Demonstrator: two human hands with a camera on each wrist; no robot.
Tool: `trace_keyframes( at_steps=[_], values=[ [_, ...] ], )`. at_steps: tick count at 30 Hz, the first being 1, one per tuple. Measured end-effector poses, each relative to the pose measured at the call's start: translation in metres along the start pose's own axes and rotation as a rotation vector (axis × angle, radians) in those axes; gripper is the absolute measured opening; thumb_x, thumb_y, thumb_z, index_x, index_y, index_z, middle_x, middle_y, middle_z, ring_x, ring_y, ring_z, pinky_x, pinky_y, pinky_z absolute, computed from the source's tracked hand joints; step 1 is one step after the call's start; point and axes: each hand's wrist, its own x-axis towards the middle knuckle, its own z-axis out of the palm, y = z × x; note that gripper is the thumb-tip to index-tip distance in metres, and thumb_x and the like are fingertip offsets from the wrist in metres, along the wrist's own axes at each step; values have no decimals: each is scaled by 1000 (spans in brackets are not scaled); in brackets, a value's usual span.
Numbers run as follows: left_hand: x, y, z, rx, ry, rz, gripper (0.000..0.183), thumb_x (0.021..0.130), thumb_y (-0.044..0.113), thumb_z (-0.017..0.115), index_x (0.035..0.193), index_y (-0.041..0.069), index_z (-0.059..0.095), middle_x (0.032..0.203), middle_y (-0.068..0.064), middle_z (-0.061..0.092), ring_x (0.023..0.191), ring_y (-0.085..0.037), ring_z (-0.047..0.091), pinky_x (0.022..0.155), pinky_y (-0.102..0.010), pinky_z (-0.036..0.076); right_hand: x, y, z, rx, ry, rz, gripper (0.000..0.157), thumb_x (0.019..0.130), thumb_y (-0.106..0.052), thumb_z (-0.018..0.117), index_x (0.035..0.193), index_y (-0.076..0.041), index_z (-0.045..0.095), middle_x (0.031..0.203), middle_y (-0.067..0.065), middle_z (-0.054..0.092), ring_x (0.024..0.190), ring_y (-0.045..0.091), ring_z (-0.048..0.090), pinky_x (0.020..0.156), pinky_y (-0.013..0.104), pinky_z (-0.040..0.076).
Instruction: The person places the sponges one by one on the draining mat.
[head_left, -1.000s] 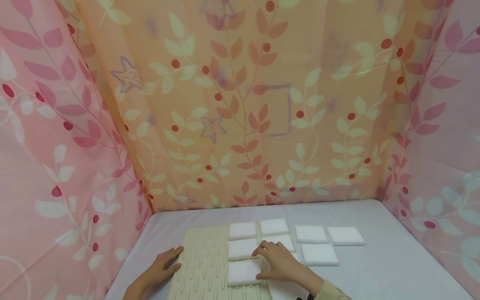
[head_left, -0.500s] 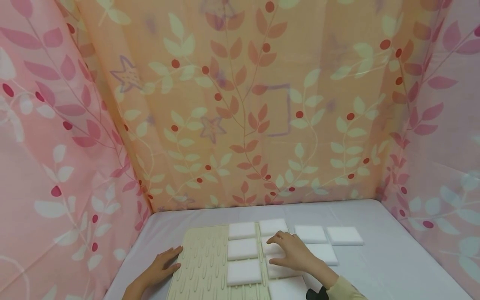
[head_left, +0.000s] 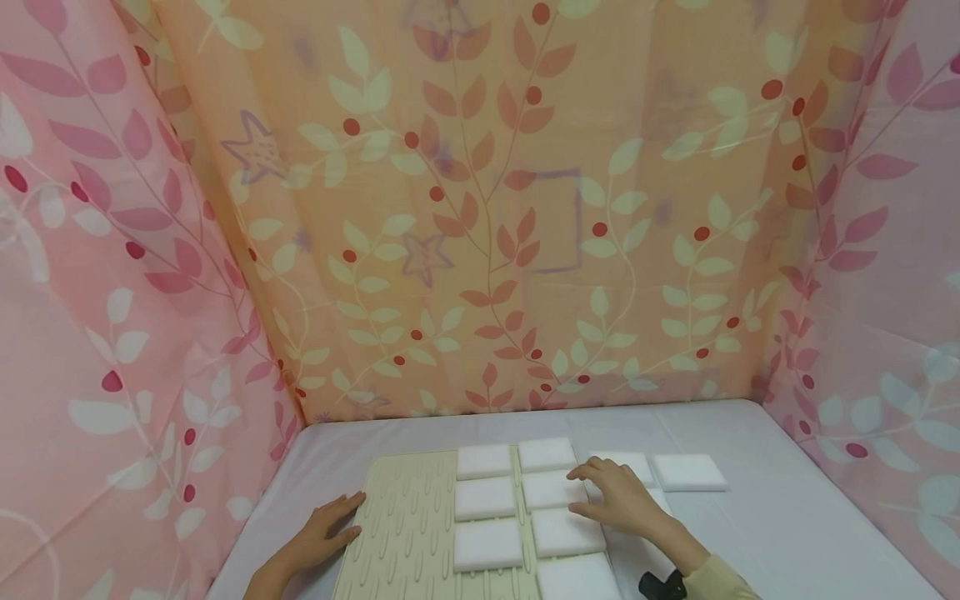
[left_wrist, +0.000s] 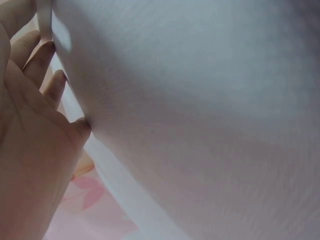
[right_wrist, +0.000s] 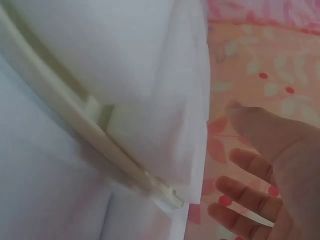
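My left hand (head_left: 326, 529) lies by the left edge of a beige ribbed mat (head_left: 405, 525), its fingers extended at that edge. In the left wrist view the same hand (left_wrist: 37, 110) has its fingertips on the pale table surface. Several white rectangular sponge blocks lie in two columns on the mat's right half, among them a left-column block (head_left: 487, 546) and a right-column block (head_left: 567, 532). Over the right column and the blocks beyond hovers my right hand (head_left: 618, 500), loosely bent. In the right wrist view this hand (right_wrist: 280, 175) holds nothing, its thumb and fingers apart.
Beyond the mat to the right lie more white blocks, one at the far right (head_left: 690, 472) and one partly behind my right hand (head_left: 622, 467). A pale cloth covers the table (head_left: 795, 533). Patterned curtains (head_left: 487, 208) close the back and sides. A black device (head_left: 662, 585) sits at my right wrist.
My right hand has moved right, away from the left-column blocks, uncovering the right column and covering part of the loose blocks. The left hand and the blocks stay in place.
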Motion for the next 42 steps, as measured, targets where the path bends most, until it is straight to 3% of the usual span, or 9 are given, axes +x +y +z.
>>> trace_keyframes(
  at_steps=[15,24,34,42],
  values=[
    [-1,3,-1,9,-8,-9,54,87,26,62,133,1,48,134,-23,49,121,-54,39,85,-77,18,-24,34,-5,-48,53,90,38,75,-42,73,105,-20,66,100,-7,62,91,18,57,70,40,42],
    [-1,2,0,23,21,29,53,87,24,63,131,0,49,132,-23,51,119,-54,41,84,-77,21,-39,56,-9,-69,81,136,54,72,-48,74,114,-17,63,107,-3,62,95,20,57,69,41,43],
    [-1,4,-2,-7,-1,3,54,87,25,63,132,-1,47,133,-25,48,120,-55,38,85,-77,17,-54,76,-18,-9,42,147,58,71,-52,72,115,-15,63,109,4,59,96,26,55,73,50,47],
    [-1,5,-2,1,11,11,54,86,23,64,132,-2,48,133,-24,49,120,-55,39,84,-77,17,-59,84,-21,7,-14,171,65,68,-56,72,116,-14,62,110,7,58,97,25,55,76,47,48]
  ],
)
